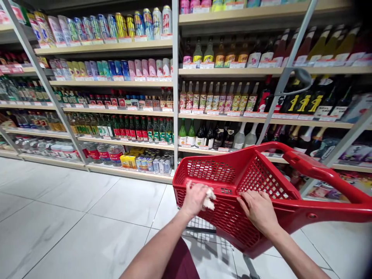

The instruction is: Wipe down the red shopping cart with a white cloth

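Note:
A red plastic shopping cart [221, 217] stands sideways in front of me, its basket showing no goods inside. My left hand [195, 198] is closed around a crumpled white cloth [209, 199] at the near rim of the basket. Part of the cloth hangs out below the thumb side, against the basket's outer wall. Farther right along the same rim, my right hand [257, 209] is closed over the edge, fingers on top and thumb toward the left. The cart's handle [316, 166] rises at the right, apart from both hands.
Shelves [116, 106] of bottles and cans line the far side, directly behind the cart. Large jars [114, 154] and boxed cans [129, 161] sit on the lowest shelf. Pale tiled floor [87, 217] stretches to the left. A grey metal post [279, 89] slants up behind the cart.

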`<action>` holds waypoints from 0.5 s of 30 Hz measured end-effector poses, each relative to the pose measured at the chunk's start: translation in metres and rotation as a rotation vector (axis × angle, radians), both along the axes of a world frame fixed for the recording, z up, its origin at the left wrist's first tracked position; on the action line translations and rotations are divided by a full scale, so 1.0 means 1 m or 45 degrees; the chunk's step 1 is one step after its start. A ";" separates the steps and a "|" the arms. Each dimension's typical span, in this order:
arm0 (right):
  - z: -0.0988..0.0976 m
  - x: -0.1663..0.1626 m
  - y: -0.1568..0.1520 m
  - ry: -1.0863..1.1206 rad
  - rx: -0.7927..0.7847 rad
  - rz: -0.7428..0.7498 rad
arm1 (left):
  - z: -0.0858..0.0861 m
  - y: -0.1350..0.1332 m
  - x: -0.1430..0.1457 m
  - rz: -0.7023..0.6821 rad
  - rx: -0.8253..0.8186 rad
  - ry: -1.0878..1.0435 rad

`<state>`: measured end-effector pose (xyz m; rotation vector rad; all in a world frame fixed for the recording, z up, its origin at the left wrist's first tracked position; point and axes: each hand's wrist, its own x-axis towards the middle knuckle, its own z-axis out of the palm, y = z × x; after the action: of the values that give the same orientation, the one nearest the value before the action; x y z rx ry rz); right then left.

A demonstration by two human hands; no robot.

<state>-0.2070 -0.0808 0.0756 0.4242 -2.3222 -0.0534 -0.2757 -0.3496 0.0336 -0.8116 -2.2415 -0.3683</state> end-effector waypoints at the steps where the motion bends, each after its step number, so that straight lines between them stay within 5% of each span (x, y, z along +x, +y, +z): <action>1: 0.000 0.001 0.001 0.000 0.001 0.008 | 0.000 0.002 0.001 -0.048 -0.030 0.000; 6: 0.001 0.004 0.001 -0.010 -0.057 -0.017 | 0.003 -0.002 0.003 0.167 0.118 -0.024; 11: 0.002 0.005 0.001 -0.019 -0.108 -0.013 | 0.007 0.020 0.005 -0.093 -0.037 0.003; 15: 0.001 0.005 0.002 -0.002 -0.142 0.017 | 0.013 0.008 0.005 0.027 0.074 0.053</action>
<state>-0.2022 -0.0788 0.0762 0.3841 -2.3109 0.0825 -0.2708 -0.3413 0.0462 -0.7578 -2.1887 -0.4011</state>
